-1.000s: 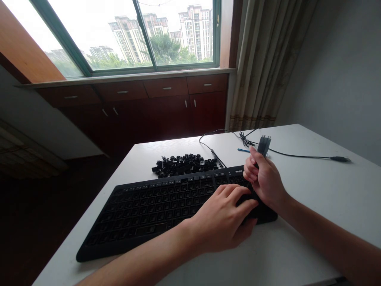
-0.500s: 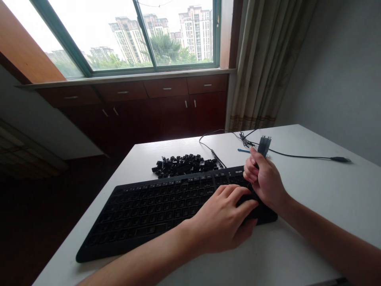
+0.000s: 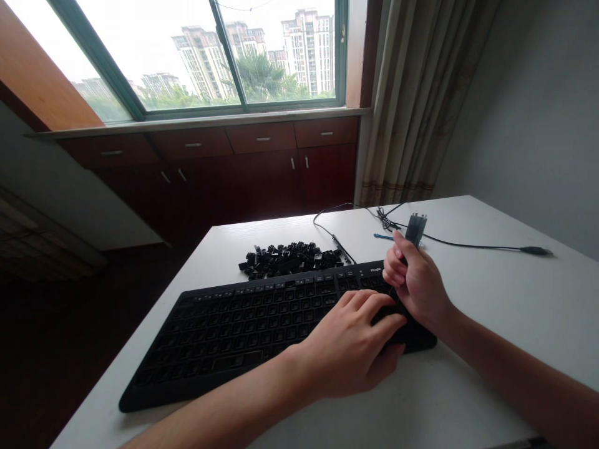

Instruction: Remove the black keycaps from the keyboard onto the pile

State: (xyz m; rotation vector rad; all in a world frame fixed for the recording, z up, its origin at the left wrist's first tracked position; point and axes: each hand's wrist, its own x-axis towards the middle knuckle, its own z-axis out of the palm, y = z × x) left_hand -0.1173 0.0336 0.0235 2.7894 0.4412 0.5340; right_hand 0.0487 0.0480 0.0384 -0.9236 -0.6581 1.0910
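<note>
A black keyboard [image 3: 253, 330] lies on the white table, most of its main keys stripped of their caps. My left hand [image 3: 350, 343] rests over its right part, with bent fingers on top and the thumb by the near edge, holding the keyboard. Just beyond, my right hand [image 3: 418, 280] is a closed fist above the number pad. It grips a grey keycap puller [image 3: 415, 228], whose pronged end sticks up past the thumb. The lower end of the puller is mostly hidden by my hands. Loose black keycaps [image 3: 290, 259] form a heap behind the keyboard.
Behind my right hand a black cable [image 3: 472, 243] runs to a plug on the right, with a tangled bundle in the middle. A blue stick [image 3: 382, 236] lies by the bundle. The white table [image 3: 515, 299] ends at a far edge before wooden cabinets.
</note>
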